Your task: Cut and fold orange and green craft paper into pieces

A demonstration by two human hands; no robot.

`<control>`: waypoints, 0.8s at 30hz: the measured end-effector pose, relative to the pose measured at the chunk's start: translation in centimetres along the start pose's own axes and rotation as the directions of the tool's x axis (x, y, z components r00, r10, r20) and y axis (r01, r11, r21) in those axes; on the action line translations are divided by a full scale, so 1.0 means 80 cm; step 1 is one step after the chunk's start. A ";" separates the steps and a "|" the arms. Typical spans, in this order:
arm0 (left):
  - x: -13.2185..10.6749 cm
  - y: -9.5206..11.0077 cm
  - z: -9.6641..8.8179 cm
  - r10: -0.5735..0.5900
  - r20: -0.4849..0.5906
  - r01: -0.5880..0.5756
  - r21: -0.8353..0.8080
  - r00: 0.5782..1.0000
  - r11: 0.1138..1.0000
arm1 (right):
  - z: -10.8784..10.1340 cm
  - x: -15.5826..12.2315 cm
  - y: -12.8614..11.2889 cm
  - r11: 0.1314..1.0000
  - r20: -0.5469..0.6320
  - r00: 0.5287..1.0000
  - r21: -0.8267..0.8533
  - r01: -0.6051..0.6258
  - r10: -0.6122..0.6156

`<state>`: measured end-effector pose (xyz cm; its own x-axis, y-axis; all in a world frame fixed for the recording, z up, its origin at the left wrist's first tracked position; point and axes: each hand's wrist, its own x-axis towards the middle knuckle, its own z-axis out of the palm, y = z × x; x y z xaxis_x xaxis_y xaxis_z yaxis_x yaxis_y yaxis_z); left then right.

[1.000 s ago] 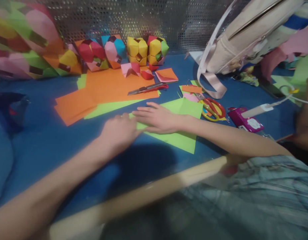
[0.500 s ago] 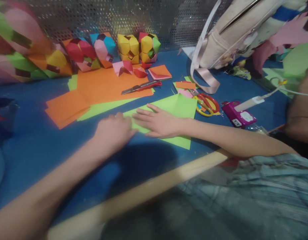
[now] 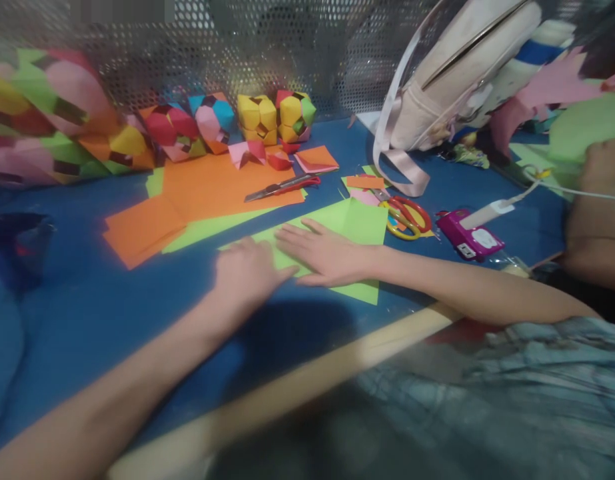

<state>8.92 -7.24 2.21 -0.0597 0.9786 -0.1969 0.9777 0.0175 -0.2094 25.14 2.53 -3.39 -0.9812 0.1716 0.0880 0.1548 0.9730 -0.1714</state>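
Scissors [image 3: 400, 216] lie just beside the green paper [image 3: 364, 223].

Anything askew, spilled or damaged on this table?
Nothing looks spilled or damaged. Slightly odd: the utility knife lies loose on the orange paper, its blade seemingly extended; smaller orange sheets sit askew, overhanging the paper's left end.
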 end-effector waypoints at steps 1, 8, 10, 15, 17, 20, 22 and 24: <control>0.000 0.000 -0.001 -0.003 0.000 0.003 -0.002 1.000 1.000 | -0.005 0.005 0.000 1.000 0.018 1.000 0.004 0.014 -0.014; -0.001 -0.002 -0.003 0.002 -0.017 -0.002 -0.019 1.000 1.000 | -0.024 0.050 0.002 0.993 0.149 0.987 0.107 0.044 -0.060; -0.001 -0.003 -0.003 0.011 -0.010 -0.011 -0.014 1.000 1.000 | -0.022 0.055 0.001 0.992 0.154 0.987 0.124 0.028 -0.047; 0.001 -0.004 0.000 0.025 -0.012 -0.026 -0.019 1.000 0.999 | -0.014 0.039 0.009 0.994 0.106 0.994 0.105 -0.013 0.002; 0.001 -0.004 0.001 0.015 -0.028 -0.015 -0.018 0.999 1.000 | -0.011 0.022 0.019 0.994 0.094 0.994 0.084 -0.069 0.061; 0.000 -0.004 0.000 0.005 -0.040 -0.005 -0.012 0.999 1.000 | -0.008 -0.012 0.042 0.982 0.094 0.979 0.044 -0.183 0.178; -0.001 -0.004 -0.001 0.004 -0.033 -0.005 -0.011 0.999 1.000 | -0.008 -0.038 0.059 0.960 0.083 0.957 0.011 -0.281 0.280; -0.001 -0.004 -0.002 0.000 -0.030 0.000 -0.004 1.000 1.000 | -0.010 -0.064 0.075 0.927 0.041 0.926 -0.027 -0.375 0.376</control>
<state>8.66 -7.29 2.45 -0.0540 0.9842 -0.1685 0.9785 0.0184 -0.2056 31.19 7.62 -4.07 -0.8548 0.5184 -0.0235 0.5148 0.8413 -0.1649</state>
